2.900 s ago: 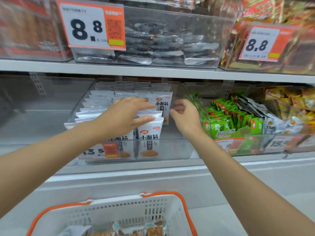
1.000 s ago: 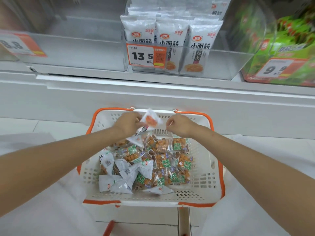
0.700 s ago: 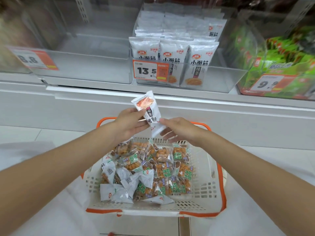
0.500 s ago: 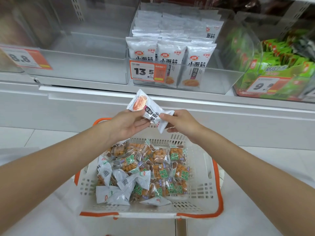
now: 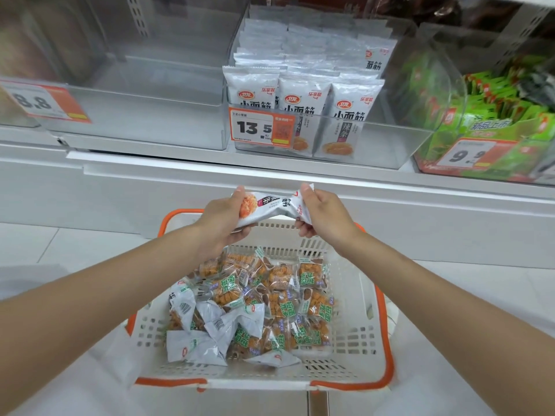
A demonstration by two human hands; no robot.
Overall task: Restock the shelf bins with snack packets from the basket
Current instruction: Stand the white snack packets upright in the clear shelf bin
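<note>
I've got my left hand and right hand each gripping an end of the white packet, stretched flat above the basket so it slots upright into the matching bin.

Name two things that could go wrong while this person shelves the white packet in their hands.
1. The left hand and right hand grip only the ends of the white foil snack packet above the white plastic basket with orange rim; a slip would probably drop it back in.
2. The clear plastic bin of matching packets looks tightly packed in front, so pushing another in might topple the upright rows.
</note>
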